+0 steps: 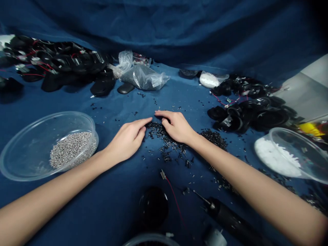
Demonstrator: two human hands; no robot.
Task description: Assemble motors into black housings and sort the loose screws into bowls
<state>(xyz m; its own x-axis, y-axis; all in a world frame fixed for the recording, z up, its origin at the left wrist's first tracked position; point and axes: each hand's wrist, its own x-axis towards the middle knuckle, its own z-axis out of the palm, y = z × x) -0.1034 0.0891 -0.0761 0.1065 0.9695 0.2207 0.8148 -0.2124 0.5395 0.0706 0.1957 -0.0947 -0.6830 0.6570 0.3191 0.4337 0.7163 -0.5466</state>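
A loose pile of small black screws [170, 146] lies on the blue cloth between and below my hands. On its left is my left hand [128, 139], fingers stretched toward the pile's far edge and thumb a little apart. My right hand [178, 127] rests over the pile's upper right side, its index finger extended to the left and its thumb pointing down at the screws. Both hands look empty, and the fingertips nearly meet. Beyond the right wrist sits a second dark heap of tiny parts [214, 138], partly covered by the forearm.
A clear bowl of silvery pieces [71, 148] stands left; another tub with white parts [278, 157] is right. An electric screwdriver [228, 215], a red-wired connector [163, 175] and a round black part [153, 206] lie nearer. Black housings [69, 61] and plastic bags [145, 76] line the back.
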